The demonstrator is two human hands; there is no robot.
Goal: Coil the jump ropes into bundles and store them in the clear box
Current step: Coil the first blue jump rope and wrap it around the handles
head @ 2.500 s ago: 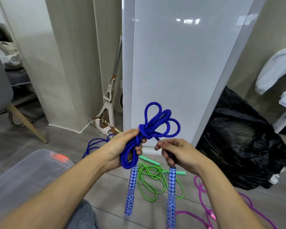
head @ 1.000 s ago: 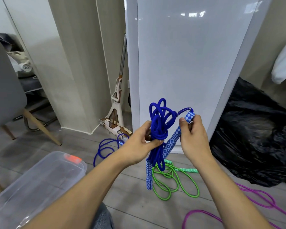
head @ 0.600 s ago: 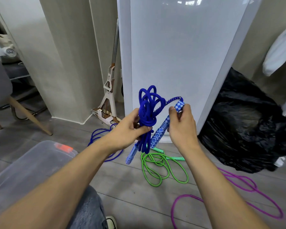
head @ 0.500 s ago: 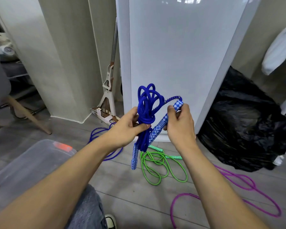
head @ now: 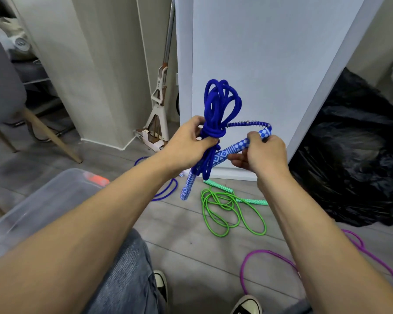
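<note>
Left hand (head: 188, 146) grips the limp blue rope bundle (head: 216, 114) at its waist; right hand (head: 262, 152) pinches 1 stiff handle (head: 234, 149).

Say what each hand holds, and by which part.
The left hand grips the blue jump rope at its wrapped middle; the right hand pinches its upper checkered handle.

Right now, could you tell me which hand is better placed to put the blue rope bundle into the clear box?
Left, probably: the left hand grips the blue rope bundle at its wrapped middle, and the clear box sits on that side. The right hand only holds one handle.
</note>
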